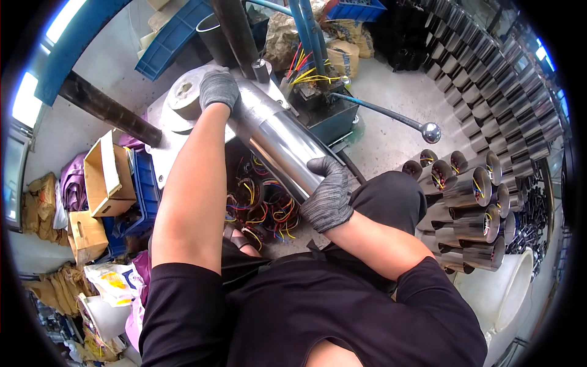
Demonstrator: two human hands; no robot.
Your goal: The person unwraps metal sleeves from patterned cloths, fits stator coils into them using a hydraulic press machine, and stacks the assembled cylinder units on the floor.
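Observation:
A shiny metal tube [280, 139] lies slanted in front of me, its far end by the press's dark upright post and its near end over my lap. My right hand [328, 194], in a dark grey knitted glove, wraps round the near end with the thumb on top. My left hand [218, 88], gloved alike, is curled at the far end, between the tube and a round metal block [184, 98]. Its fingertips are hidden, so what they grip cannot be made out. Beneath the tube, several wound parts with coloured wires [254, 196] sit near my feet.
A blue lever with a ball knob [430, 132] sticks out to the right. Metal tubes with wires inside [468, 186] stand at right, before a tall stack of tubes [489, 79]. Cardboard boxes [110, 174] and a blue crate [145, 183] are at left.

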